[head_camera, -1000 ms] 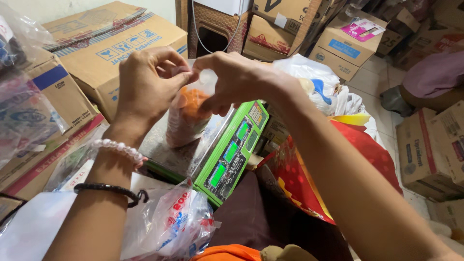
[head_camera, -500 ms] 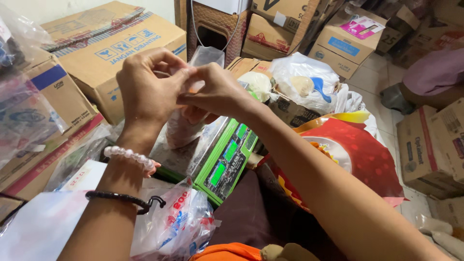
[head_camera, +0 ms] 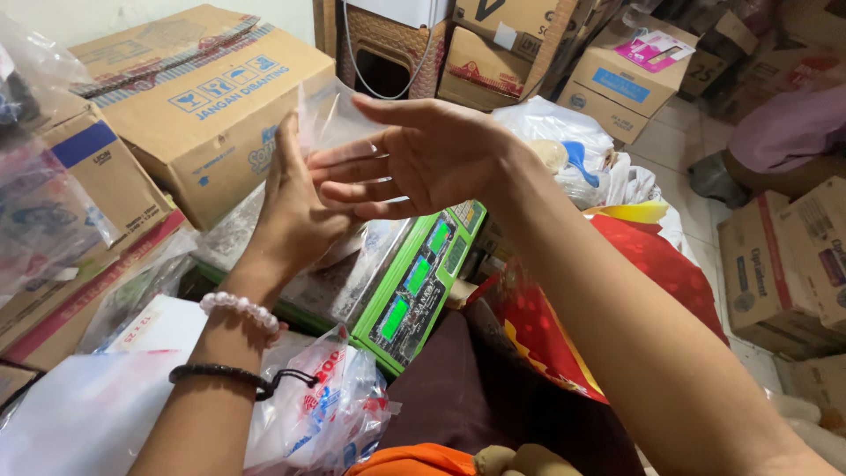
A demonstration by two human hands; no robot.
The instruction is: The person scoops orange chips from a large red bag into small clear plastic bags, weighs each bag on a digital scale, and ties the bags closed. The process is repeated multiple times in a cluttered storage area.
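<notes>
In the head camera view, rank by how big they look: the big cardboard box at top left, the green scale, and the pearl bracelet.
1. Big cardboard box, largest.
2. Green scale, partly hidden by the hands, so maybe underrated.
3. Pearl bracelet on the left wrist, clearly smallest though nearest the camera.

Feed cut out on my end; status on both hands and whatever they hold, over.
Left hand upright, pinching thin clear plastic bag. Right hand open, fingers spread, against the bag. Green digital scale directly beneath; nothing between the hands and it.

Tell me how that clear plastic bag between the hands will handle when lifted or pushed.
The clear plastic bag looks thin and see-through, so it is likely floppy and very light. The left hand and right hand press it flat between them; its glossy film may slip from the fingers.
</notes>
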